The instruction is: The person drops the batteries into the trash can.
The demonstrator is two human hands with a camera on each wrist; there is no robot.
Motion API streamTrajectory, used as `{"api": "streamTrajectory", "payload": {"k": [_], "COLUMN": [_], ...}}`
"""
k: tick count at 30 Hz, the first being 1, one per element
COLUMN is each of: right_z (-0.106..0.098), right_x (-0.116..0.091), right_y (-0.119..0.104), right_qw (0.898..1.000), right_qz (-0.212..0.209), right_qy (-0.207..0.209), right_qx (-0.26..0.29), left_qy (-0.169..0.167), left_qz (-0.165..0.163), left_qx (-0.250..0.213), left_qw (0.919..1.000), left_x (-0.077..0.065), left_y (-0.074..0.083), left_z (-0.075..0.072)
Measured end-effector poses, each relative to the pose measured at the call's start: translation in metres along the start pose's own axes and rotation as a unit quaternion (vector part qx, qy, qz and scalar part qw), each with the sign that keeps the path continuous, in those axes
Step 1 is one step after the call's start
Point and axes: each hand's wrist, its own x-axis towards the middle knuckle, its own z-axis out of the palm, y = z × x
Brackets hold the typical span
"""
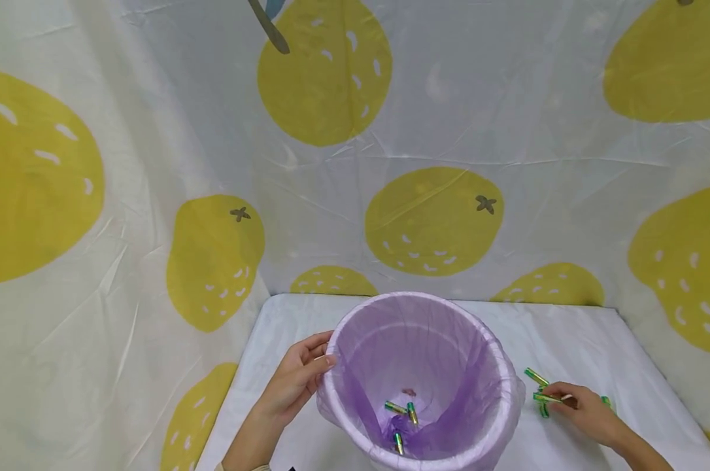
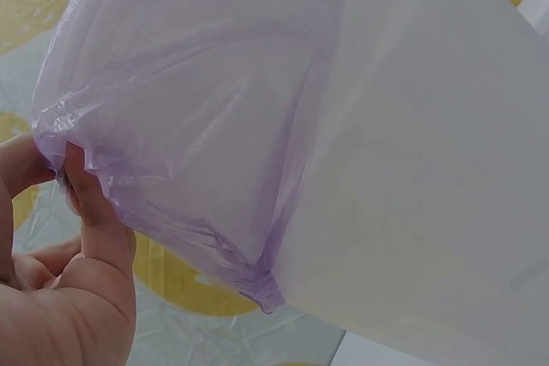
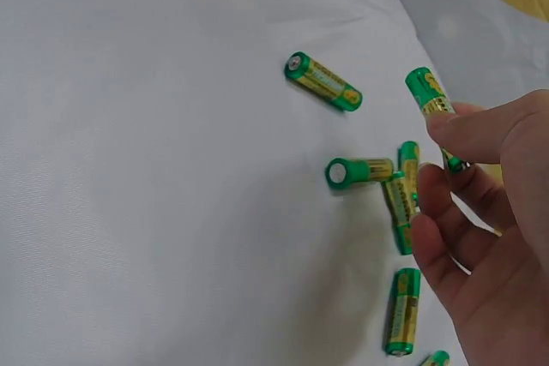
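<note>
My left hand point(image 1: 296, 379) grips the left rim of a round waste bin point(image 1: 410, 296) lined with a thin purple plastic bag point(image 1: 469, 405). In the left wrist view, the thumb and fingers pinch the rim through the bag point(image 2: 197, 126). Inside the bin lie 3 green and gold batteries, one of them this battery point(image 1: 412, 413). To the right of the bin, my right hand point(image 1: 584, 412) pinches a similar battery point(image 3: 429, 92) between thumb and fingers, raised over the table. Several loose batteries lie below it, including one apart from the others point(image 3: 324, 81).
The table point(image 1: 296, 320) has a white cover and meets fabric walls point(image 1: 555, 216) printed with yellow fruit at the back and sides. The bin stands between the two hands. A small reddish mark point(image 1: 409, 392) shows at the bin's bottom.
</note>
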Motion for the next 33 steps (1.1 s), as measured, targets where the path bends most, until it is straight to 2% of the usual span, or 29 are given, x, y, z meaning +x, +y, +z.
{"api": "streamTrajectory", "payload": {"k": [4, 8, 14, 17, 25, 30, 33], "right_z": [-0.008, -0.016, -0.024, -0.030, -0.047, -0.055, -0.061], "right_x": [0.000, 0.001, -0.002, -0.002, 0.005, 0.012, 0.018], "right_y": [-0.008, -0.016, -0.031, -0.040, -0.065, -0.082, -0.095], "right_qw": [1.000, 1.000, 0.998, 0.998, 0.997, 0.994, 0.991], "right_qz": [-0.009, 0.021, 0.054, 0.058, 0.013, -0.049, -0.071], "right_qy": [0.003, -0.010, 0.016, 0.033, 0.077, 0.101, 0.113], "right_qx": [-0.003, -0.010, 0.005, 0.015, -0.007, 0.010, 0.014], "left_qy": [-0.001, -0.002, -0.001, -0.001, -0.009, -0.003, -0.001], "left_qz": [0.001, -0.001, -0.002, -0.002, 0.006, 0.004, 0.004], "left_qx": [0.000, -0.003, -0.002, -0.002, -0.002, 0.002, 0.004], "left_qw": [1.0000, 1.0000, 1.0000, 1.0000, 0.9999, 1.0000, 1.0000], "left_x": [0.000, -0.001, -0.002, -0.003, 0.000, 0.000, 0.001], "left_y": [0.000, 0.000, -0.001, -0.002, -0.004, -0.003, -0.002], "left_z": [0.000, 0.000, 0.000, -0.001, -0.001, -0.001, 0.000]}}
